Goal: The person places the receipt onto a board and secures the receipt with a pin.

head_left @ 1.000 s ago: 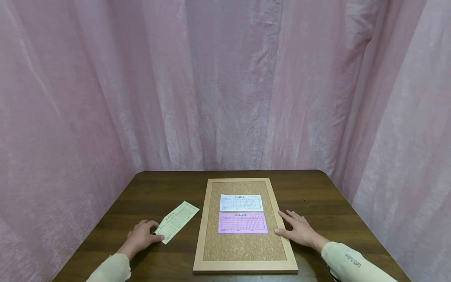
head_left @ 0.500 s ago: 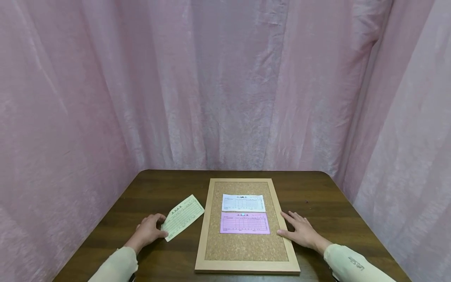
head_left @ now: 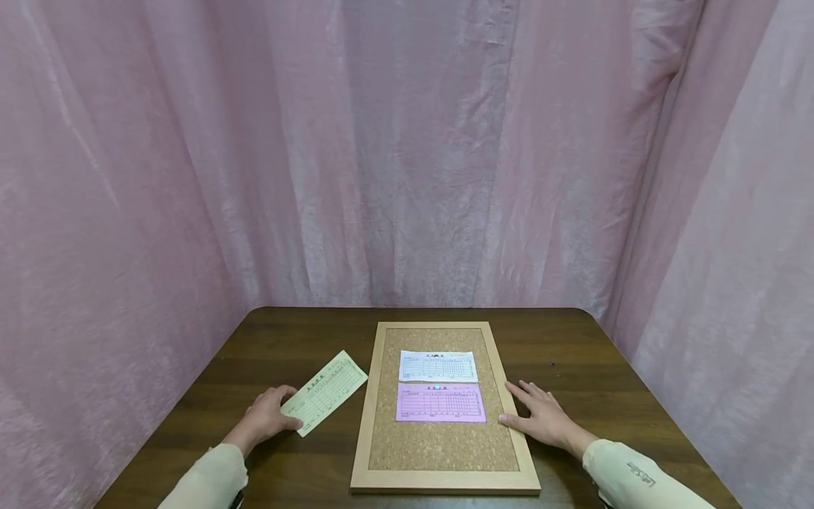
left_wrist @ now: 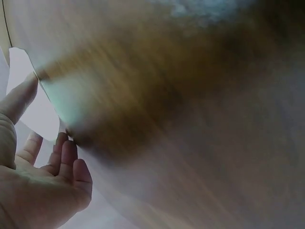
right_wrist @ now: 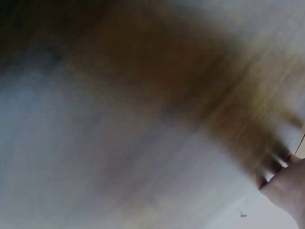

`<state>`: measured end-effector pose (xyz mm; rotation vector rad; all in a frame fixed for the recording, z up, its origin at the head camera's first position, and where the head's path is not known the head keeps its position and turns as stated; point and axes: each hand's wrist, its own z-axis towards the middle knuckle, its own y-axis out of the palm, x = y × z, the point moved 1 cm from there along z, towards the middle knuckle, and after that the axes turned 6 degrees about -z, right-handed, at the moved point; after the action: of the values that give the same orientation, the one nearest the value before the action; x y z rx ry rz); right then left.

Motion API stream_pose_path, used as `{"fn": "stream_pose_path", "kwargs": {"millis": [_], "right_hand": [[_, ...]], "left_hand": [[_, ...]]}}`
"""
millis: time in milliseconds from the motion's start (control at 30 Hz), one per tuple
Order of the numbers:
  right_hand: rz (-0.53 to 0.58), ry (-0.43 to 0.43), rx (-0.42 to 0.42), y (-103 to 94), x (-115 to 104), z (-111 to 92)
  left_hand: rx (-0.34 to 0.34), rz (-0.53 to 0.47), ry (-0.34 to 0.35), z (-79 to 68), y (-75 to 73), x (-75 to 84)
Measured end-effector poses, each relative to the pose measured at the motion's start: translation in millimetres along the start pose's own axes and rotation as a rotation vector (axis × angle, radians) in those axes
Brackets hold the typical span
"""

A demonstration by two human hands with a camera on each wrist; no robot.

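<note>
A pale green printed receipt slip (head_left: 326, 392) lies slantwise left of the board. My left hand (head_left: 263, 417) holds its near-left short end, thumb at one corner and index finger at the other. From the left wrist, my thumb (left_wrist: 23, 98) shows against the slip (left_wrist: 35, 112), which looks washed out white. The cork board (head_left: 445, 449) in its light wood frame bears a white slip (head_left: 437, 367) and, just below, a pink slip (head_left: 440, 404), with a small light-blue pin head (head_left: 437, 387) at its top. My right hand (head_left: 540, 417) rests fingertips on the frame's right edge, fingers spread.
The dark brown wooden table (head_left: 305, 325) has rounded far corners. A tiny dark object (head_left: 552, 363) lies right of the board, beyond the right hand. Pink velvet curtains (head_left: 407, 155) hang behind and on both sides.
My left hand has shifted right and slightly away with the green slip, bringing it closer to the board; in the last half second it has barely moved. The right hand stays put.
</note>
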<state>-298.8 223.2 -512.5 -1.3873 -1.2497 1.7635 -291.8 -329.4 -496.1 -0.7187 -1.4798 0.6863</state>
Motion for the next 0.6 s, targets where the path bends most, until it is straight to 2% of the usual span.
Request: {"fn": "stream_pose_path", "kwargs": {"millis": [233, 600], "right_hand": [[0.0, -0.008, 0.009, 0.4, 0.8, 0.9], [-0.007, -0.006, 0.02, 1.9, 0.7, -0.1]], "left_hand": [[0.006, -0.134, -0.019, -0.5, 1.0, -2.7], [0.136, -0.182, 0.028, 1.1, -5.9, -5.5]]}}
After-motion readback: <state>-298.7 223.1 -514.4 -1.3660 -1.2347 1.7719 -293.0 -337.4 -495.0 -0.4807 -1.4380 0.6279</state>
